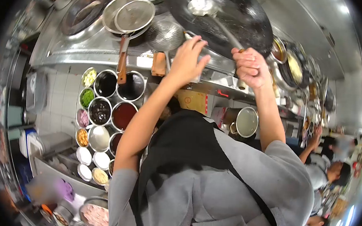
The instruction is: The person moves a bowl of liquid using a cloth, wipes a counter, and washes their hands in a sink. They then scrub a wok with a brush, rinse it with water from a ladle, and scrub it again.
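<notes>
My right hand [252,67] is closed around the handle of a metal ladle [203,7]. The ladle's bowl rests over the inside of a large dark wok [250,20], which is tilted towards me. My left hand [189,59] is held up beside the wok's near-left rim, thumb apart from the fingers, with nothing in it. Just left of that hand lies a perforated skimmer [166,35] on the metal counter. Below the skimmer is an orange-brown block [159,64] at the counter's edge.
Fine-mesh strainers [133,15] sit further left, one wooden handle overhanging the counter. A dark round pan [86,12] lies beyond. Below stand pots of dark sauce [106,83], red sauce [124,116] and chopped greens [87,98]. Co-workers [329,171] stand at the right.
</notes>
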{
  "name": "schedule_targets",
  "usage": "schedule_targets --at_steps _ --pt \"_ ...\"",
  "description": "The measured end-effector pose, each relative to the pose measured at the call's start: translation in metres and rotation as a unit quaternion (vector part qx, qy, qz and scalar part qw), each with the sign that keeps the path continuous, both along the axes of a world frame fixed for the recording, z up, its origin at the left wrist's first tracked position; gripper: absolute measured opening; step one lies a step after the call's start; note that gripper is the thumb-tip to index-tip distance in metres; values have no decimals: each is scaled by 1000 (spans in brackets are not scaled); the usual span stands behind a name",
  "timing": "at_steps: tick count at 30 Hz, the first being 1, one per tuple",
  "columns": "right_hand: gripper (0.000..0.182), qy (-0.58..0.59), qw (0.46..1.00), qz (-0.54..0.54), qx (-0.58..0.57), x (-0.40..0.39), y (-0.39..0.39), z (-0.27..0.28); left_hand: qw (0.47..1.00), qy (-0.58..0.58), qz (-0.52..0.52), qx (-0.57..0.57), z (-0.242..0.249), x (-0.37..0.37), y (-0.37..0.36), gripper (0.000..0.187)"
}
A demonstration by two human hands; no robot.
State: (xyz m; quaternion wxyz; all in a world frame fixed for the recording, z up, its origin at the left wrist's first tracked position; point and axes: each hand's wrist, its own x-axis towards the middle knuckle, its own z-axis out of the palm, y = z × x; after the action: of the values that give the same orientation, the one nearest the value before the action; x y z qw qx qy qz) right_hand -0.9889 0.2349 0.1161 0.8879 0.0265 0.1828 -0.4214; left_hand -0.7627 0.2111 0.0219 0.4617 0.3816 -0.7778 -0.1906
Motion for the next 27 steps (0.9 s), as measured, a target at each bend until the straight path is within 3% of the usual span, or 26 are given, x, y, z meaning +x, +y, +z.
schedule_targets --at_steps 2,6,7,11,13,14,16,17,19,20,21,23,25,27 --pt "10 67 998 4 -8 -18 20 -21 995 -87 -7 -43 -24 -21 -38 45" --pt "12 223 975 -8 -17 -39 62 -49 964 -239 7 -119 -37 -39 -67 23" --pt "17 345 938 -28 -35 -34 73 -42 958 -252 -6 -135 -47 -43 -76 18" --pt "39 641 755 1 -136 -27 89 -62 962 -250 -38 -107 -54 -55 -86 9" --pt "42 669 722 -74 -162 -6 84 -92 964 -243 -46 -98 -60 -56 -90 9" --pt "42 724 662 -91 -173 7 79 -111 966 -240 -44 -86 -63 -55 -90 9" --pt "36 719 658 -158 -159 48 77 -126 967 -236 -52 -78 -65 -53 -94 10" --pt "28 787 531 -217 -228 62 77 -152 969 -233 -53 -66 -67 -51 -96 10" --pt "27 727 632 -207 -172 85 91 -136 967 -243 -38 -62 -68 -50 -100 11" --pt "25 719 636 -219 -174 84 88 -135 966 -246 -42 -64 -64 -49 -100 11" --pt "25 762 579 -198 -211 77 81 -130 965 -251 -36 -64 -60 -44 -102 11" --pt "20 728 632 -165 -211 70 43 -120 958 -278 -30 -59 -46 -40 -97 8" --pt "15 642 730 -86 -219 77 -10 -58 953 -293 -73 -33 -47 -36 -100 8" --pt "7 579 763 -98 -270 88 -83 -31 965 -216 -85 -125 -66 -26 -99 15"
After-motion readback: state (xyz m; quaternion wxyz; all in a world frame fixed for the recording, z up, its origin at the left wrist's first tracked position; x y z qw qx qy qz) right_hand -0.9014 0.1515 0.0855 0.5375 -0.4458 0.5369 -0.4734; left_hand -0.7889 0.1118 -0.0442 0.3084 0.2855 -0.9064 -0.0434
